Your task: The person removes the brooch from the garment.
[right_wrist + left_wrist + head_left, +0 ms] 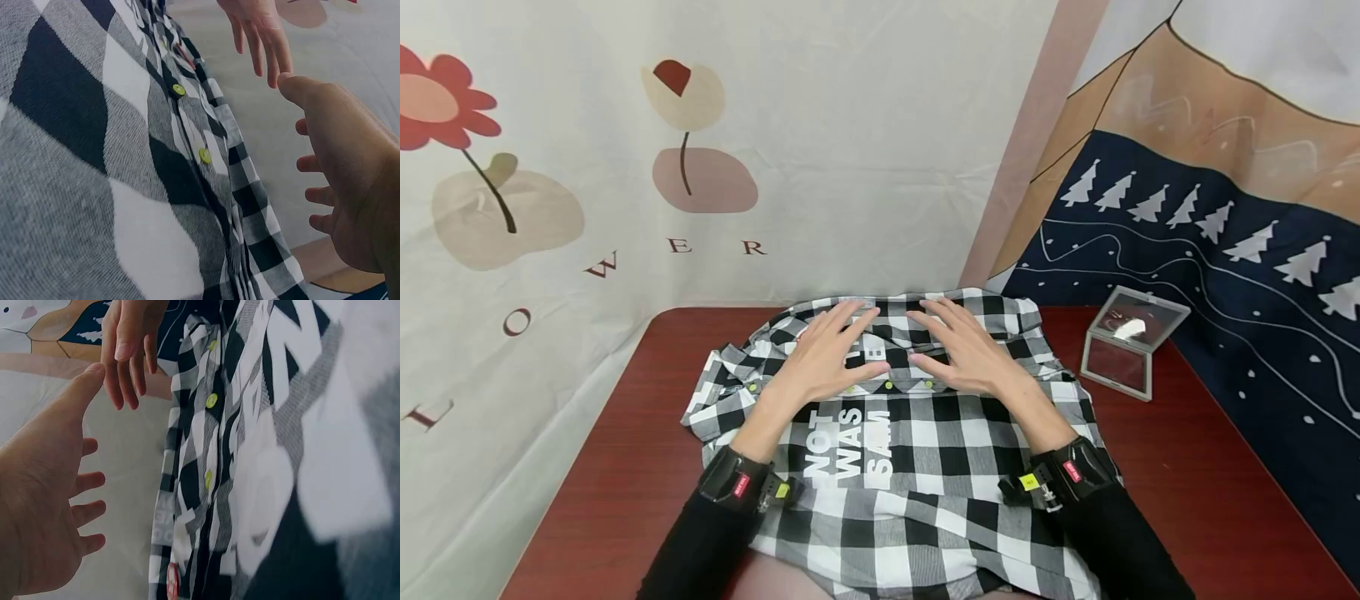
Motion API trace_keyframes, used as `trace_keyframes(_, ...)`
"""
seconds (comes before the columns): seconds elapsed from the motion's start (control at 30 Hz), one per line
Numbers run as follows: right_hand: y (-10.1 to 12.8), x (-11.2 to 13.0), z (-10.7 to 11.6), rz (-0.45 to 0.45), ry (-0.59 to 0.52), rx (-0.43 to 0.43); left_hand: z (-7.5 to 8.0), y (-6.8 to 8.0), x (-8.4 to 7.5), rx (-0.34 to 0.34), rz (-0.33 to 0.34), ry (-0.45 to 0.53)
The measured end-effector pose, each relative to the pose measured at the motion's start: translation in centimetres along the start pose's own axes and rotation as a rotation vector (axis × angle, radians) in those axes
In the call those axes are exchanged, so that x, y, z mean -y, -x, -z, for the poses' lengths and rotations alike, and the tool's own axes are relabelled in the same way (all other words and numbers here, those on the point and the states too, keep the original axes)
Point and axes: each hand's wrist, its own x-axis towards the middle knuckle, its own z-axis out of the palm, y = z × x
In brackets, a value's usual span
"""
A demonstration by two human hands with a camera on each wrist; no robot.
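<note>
Checked shirt (pixel 917 467) lies spread on the dark red surface (pixel 1210 492), long axis running from my body straight away toward the wall hanging (pixel 625 167); near hem drapes off the front edge toward my lap, the bunched far end sits just beyond my fingertips. White lettering (pixel 850 446) is between my wrists, just behind the palms. A row of yellow-green buttons (pixel 888 385) crosses under the heels of both hands, so that folded band runs left-right, square to the shirt's long axis. My left hand (pixel 823 354) and right hand (pixel 962 350) are both released: fingers straight and spread, palms down, nothing pinched. In the head view they look laid flat on the fabric near the far end; the wrist views show air between palm and cloth, so I can't confirm contact pressure. Hands are side by side, fingertips angled slightly toward each other, close but apart, symmetric about the shirt's centre line, so neither is nearer. Left sleeve area bunches out past my left hand; cloth past my right hand is flatter. Small open mirror case (pixel 1131 342) sits well off to the right of my right hand, clear of the fabric.
</note>
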Motion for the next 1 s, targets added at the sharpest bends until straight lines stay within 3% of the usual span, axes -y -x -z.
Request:
trace_keyframes(0.63, -3.7, 2.5, -0.7, 0.045, -0.045, 0.043, 2.5, 3.1, 3.0, -0.018, 0.097, -0.005)
trace_keyframes(1.0, -5.5, 4.3, -1.8, 0.083, -0.047, 0.056, 2.8, 4.7, 4.5, -0.037, 0.103, -0.02)
